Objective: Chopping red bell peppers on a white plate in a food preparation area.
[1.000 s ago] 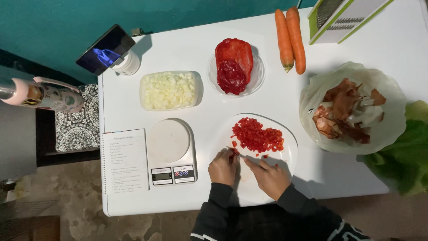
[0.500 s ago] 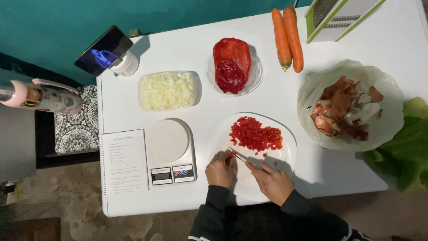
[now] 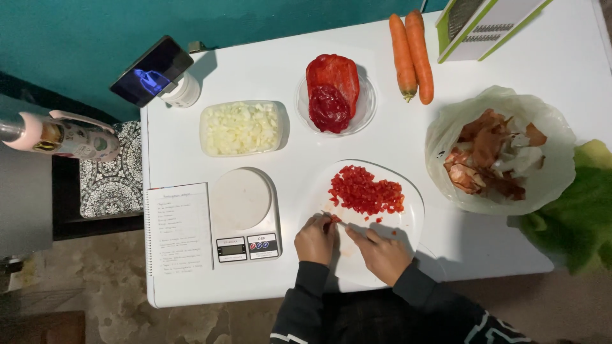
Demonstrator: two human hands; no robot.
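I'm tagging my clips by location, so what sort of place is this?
Probably a home kitchen or makeshift food-prep spot: a white table holds a plate of diced red pepper, a kitchen scale and two carrots.

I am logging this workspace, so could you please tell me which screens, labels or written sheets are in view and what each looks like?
Phone: far left table corner, propped on a white jar, dark slab, blue glowing screen.
Kitchen scale: left of the left hand, white, round platform, two small displays.
Notebook: left table edge, white spiral-bound page, handwritten lines.
Bottle: off the table, left, pink, stickered.
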